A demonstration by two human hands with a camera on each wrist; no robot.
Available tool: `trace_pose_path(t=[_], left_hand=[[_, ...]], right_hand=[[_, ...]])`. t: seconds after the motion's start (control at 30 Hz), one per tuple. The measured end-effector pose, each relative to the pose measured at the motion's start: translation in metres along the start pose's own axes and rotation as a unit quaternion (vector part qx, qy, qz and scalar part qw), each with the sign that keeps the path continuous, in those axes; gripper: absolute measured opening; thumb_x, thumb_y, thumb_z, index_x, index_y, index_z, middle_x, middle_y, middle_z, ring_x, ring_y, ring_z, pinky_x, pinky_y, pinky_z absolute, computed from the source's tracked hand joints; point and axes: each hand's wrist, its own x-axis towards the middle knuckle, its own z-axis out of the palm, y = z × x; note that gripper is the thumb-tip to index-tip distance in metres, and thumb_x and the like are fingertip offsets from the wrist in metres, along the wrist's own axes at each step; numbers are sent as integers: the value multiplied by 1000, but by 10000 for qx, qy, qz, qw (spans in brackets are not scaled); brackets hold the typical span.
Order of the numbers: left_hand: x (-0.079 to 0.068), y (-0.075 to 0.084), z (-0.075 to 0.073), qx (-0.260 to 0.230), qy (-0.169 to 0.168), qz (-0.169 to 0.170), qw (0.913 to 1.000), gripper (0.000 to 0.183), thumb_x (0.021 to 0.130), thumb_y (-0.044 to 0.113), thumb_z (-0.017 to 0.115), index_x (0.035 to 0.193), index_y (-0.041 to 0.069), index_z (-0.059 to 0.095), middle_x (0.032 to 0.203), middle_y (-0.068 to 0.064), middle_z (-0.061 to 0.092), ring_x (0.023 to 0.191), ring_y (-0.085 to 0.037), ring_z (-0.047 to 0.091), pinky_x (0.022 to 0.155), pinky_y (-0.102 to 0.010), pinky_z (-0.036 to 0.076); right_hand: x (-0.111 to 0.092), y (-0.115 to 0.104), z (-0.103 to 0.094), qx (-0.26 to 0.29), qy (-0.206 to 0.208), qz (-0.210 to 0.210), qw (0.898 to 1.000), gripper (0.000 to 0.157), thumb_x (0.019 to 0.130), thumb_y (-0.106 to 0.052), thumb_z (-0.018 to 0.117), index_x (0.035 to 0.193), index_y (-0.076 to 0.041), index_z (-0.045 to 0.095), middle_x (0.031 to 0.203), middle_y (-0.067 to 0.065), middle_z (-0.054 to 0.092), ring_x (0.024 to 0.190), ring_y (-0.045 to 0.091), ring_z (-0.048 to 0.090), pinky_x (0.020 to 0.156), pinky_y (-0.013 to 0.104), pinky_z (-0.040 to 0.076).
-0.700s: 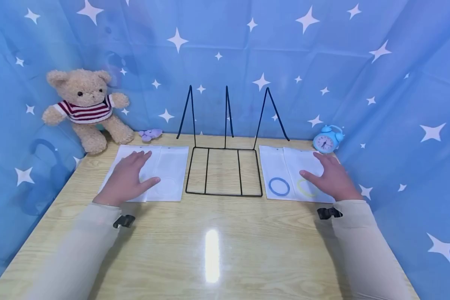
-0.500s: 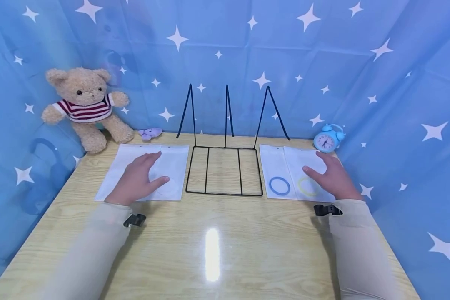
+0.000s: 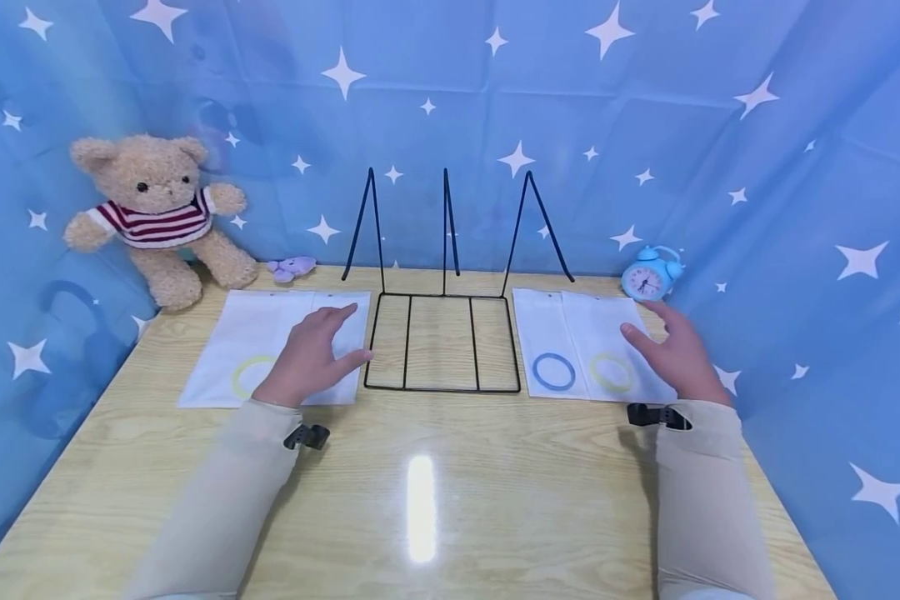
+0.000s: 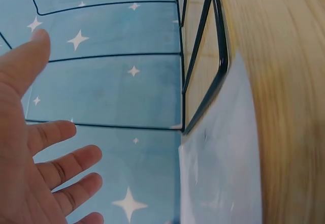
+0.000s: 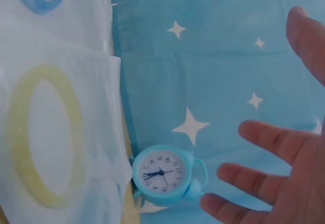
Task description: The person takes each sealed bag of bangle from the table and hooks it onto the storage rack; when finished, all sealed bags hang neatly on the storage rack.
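Note:
My left hand hovers with fingers spread over the frosted white pouches on the left, its thumb near the left edge of a black wire rack. In the left wrist view, this hand holds nothing. A yellow ring shows on one left pouch, partly covered by the hand. Over the right edge of another pair of pouches is my right hand, fingers apart. One of those carries a blue ring, the other a yellow ring. Nothing lies in the right hand.
A light blue alarm clock stands behind the right pouches. At the back left sit a teddy bear and a small purple toy. A blue starry curtain closes off the back and sides of the wooden table.
My left hand has moved right towards the rack, uncovering part of a yellow ring. The right hand has shifted slightly right. Neither has taken hold of anything.

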Motion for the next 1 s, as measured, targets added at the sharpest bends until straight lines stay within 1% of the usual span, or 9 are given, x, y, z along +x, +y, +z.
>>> trace_pose_path(t=[0.07, 0.17, 0.37, 0.5, 0.63, 0.73, 0.87, 0.97, 1.0], left_hand=[[4, 3, 5, -18, -71, -35, 10000, 84, 98, 49, 73, 162, 6, 40, 157, -26, 48, 147, -46, 41, 120, -68, 30], [8, 6, 13, 4, -150, -31, 9999, 83, 97, 48, 74, 160, 4, 43, 153, -26, 51, 142, -46, 47, 118, -66, 35], [13, 7, 27, 349, -162, 175, 9991, 88, 93, 51, 78, 157, -1, 47, 140, -28, 59, 127, -47, 58, 108, -62, 46], [13, 8, 34, 491, -224, 191, 9984, 91, 91, 51, 80, 156, -1, 47, 140, -27, 61, 127, -45, 59, 108, -61, 46], [13, 8, 38, 510, -393, 96, 9979, 92, 91, 50, 81, 158, -1, 44, 143, -26, 59, 132, -45, 57, 112, -63, 43], [13, 9, 39, 582, -481, -13, 9971, 92, 91, 49, 81, 158, -1, 44, 147, -26, 57, 137, -46, 53, 116, -67, 37], [13, 9, 39, 636, -643, -184, 9957, 92, 91, 48, 81, 159, -1, 42, 154, -27, 51, 149, -48, 41, 121, -73, 26], [12, 10, 38, 631, -781, -253, 9946, 92, 92, 46, 81, 160, -1, 41, 157, -27, 48, 153, -49, 33, 122, -75, 21], [12, 10, 38, 645, -814, -270, 9942, 92, 92, 47, 81, 160, -1, 41, 158, -26, 48, 153, -49, 33, 121, -76, 21]], right_hand=[[-2, 1, -2, -27, 18, 3, 10000, 94, 102, -62, 59, 168, -6, 23, 171, 30, 20, 153, 58, 23, 114, 80, 27], [-4, 1, -4, -42, -2, 64, 10000, 96, 101, -64, 58, 168, -6, 22, 171, 31, 20, 151, 60, 25, 113, 80, 29], [-7, 3, -6, -31, -84, 358, 9993, 99, 99, -67, 59, 169, -10, 20, 172, 28, 19, 148, 62, 27, 113, 78, 31], [-9, 6, -6, -59, -108, 502, 9987, 99, 100, -65, 60, 169, -7, 20, 171, 30, 20, 148, 62, 28, 113, 78, 32], [-9, 9, -6, -104, -136, 655, 9977, 101, 99, -66, 59, 169, -5, 19, 171, 31, 20, 149, 61, 28, 113, 77, 32], [-7, 10, -5, -128, -144, 730, 9971, 102, 98, -67, 60, 169, -5, 18, 171, 31, 20, 149, 60, 28, 114, 76, 33], [-6, 12, -3, -170, -146, 866, 9960, 103, 98, -67, 60, 169, -5, 18, 171, 31, 21, 150, 59, 28, 114, 75, 33], [-5, 15, -2, -203, -156, 966, 9950, 103, 98, -67, 60, 169, -5, 18, 170, 32, 21, 150, 59, 28, 114, 76, 33], [-5, 16, -2, -214, -169, 991, 9947, 103, 98, -67, 60, 169, -5, 18, 170, 32, 21, 150, 58, 28, 114, 75, 34]])
